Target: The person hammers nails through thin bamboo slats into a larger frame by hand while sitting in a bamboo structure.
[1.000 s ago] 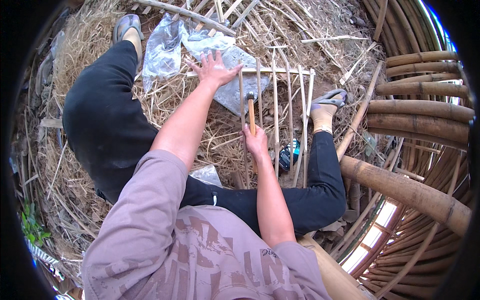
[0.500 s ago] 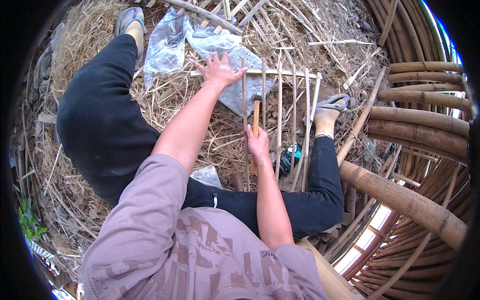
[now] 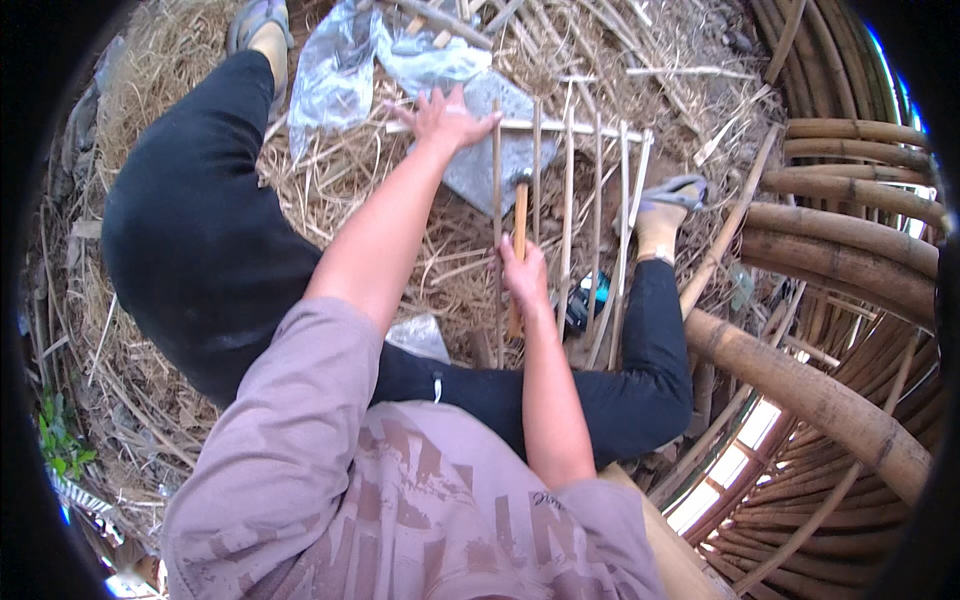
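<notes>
My right hand (image 3: 526, 278) is closed round the wooden handle of a hammer (image 3: 521, 215); the hammer's dark head points away from me. Farther off, my left hand (image 3: 447, 122) lies with its fingers spread over the left end of a pale crosswise strip (image 3: 590, 129). Several thin sticks run lengthwise side by side and meet that strip near their far ends. The leftmost stick (image 3: 497, 220) passes close to both hands. Beneath the left hand and the strip is a flat grey slab (image 3: 472, 182), partly hidden by them.
Clear plastic sheeting (image 3: 335, 75) lies beyond my left hand, on straw-littered ground. A black and teal object (image 3: 580, 305) sits among the sticks. My legs stretch out on both sides. Thick bamboo poles (image 3: 800, 390) and a curved bamboo frame (image 3: 850, 248) stand at the right.
The view has shifted slightly, so the sticks and both hands appear a little higher or farther right. Both hands keep nearly the same pose, the right still round the hammer.
</notes>
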`<state>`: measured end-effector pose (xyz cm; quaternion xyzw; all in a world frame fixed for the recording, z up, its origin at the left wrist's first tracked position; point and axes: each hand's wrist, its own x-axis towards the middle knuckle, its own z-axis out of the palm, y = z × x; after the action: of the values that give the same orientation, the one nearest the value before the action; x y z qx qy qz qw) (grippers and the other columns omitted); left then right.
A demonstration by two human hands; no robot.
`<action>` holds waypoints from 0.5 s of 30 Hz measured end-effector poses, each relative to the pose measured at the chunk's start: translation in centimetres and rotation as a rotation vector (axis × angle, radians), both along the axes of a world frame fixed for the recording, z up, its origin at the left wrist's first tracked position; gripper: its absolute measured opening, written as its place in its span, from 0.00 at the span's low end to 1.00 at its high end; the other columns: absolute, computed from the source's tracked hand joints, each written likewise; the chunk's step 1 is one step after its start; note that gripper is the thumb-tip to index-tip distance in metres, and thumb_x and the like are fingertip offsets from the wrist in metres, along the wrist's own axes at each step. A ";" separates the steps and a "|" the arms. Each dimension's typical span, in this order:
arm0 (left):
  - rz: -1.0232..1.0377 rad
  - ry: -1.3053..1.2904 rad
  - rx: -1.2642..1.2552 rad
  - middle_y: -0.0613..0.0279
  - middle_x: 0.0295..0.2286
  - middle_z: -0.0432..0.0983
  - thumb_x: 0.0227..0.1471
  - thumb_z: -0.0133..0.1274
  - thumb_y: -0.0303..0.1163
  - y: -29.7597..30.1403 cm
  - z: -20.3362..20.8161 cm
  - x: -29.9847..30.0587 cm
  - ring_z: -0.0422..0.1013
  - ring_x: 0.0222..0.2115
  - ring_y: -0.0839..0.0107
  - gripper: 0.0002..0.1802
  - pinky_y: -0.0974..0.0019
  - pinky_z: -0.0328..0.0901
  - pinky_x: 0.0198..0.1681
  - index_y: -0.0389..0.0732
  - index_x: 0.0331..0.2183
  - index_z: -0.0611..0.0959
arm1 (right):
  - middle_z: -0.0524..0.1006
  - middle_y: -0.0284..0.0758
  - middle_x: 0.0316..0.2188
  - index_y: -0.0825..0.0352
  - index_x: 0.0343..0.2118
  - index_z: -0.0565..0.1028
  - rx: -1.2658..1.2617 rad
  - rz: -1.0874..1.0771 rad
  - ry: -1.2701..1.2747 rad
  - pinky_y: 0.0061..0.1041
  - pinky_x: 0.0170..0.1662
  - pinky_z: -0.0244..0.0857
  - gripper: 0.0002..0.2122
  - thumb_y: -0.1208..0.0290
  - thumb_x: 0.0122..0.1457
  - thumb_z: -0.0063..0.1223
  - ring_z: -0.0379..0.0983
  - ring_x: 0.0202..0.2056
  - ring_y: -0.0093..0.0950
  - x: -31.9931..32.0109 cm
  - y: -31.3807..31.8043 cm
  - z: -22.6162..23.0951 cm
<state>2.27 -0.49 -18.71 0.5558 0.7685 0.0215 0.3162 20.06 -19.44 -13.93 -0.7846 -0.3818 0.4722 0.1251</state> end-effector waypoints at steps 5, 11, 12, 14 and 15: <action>-0.028 0.008 0.032 0.54 0.66 0.55 0.40 0.50 0.78 0.7 0.6 1.1 0.48 0.67 0.51 0.57 0.17 0.23 0.61 0.57 0.65 0.63 | 0.79 0.30 0.21 0.69 0.34 0.78 0.043 -0.081 0.078 0.24 0.29 0.68 0.15 0.59 0.65 0.54 0.78 0.24 0.21 1.9 -0.6 -0.9; -0.034 0.053 0.071 0.55 0.66 0.55 0.39 0.49 0.80 0.3 0.5 0.7 0.50 0.67 0.52 0.58 0.20 0.28 0.63 0.62 0.67 0.60 | 0.81 0.33 0.31 0.67 0.39 0.75 -0.029 -0.031 0.087 0.23 0.26 0.71 0.15 0.57 0.68 0.50 0.81 0.29 0.23 2.2 -0.2 -1.5; -0.037 0.050 0.061 0.55 0.66 0.55 0.39 0.49 0.80 0.1 0.7 0.8 0.50 0.67 0.52 0.58 0.20 0.28 0.63 0.62 0.67 0.60 | 0.81 0.34 0.32 0.67 0.39 0.75 -0.034 -0.040 0.109 0.23 0.26 0.72 0.15 0.57 0.68 0.50 0.81 0.29 0.24 2.5 -0.3 -1.4; 0.061 -0.178 0.001 0.53 0.69 0.43 0.41 0.54 0.73 -0.1 1.1 0.4 0.43 0.69 0.49 0.58 0.25 0.30 0.65 0.60 0.68 0.55 | 0.81 0.35 0.34 0.67 0.40 0.75 -0.045 -0.034 0.131 0.23 0.27 0.73 0.15 0.57 0.68 0.50 0.81 0.30 0.25 2.5 -0.3 -1.3; 0.062 -0.156 0.034 0.54 0.69 0.44 0.41 0.55 0.73 -0.4 1.0 0.4 0.43 0.69 0.51 0.57 0.25 0.30 0.65 0.61 0.67 0.57 | 0.81 0.35 0.34 0.66 0.40 0.75 -0.060 -0.048 0.152 0.23 0.28 0.73 0.14 0.58 0.68 0.49 0.81 0.31 0.25 2.6 -0.1 -1.3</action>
<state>2.66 -0.86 -17.73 0.5339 0.7578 0.0875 0.3647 22.69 -19.56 -15.21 -0.7589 -0.3380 0.5384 0.1413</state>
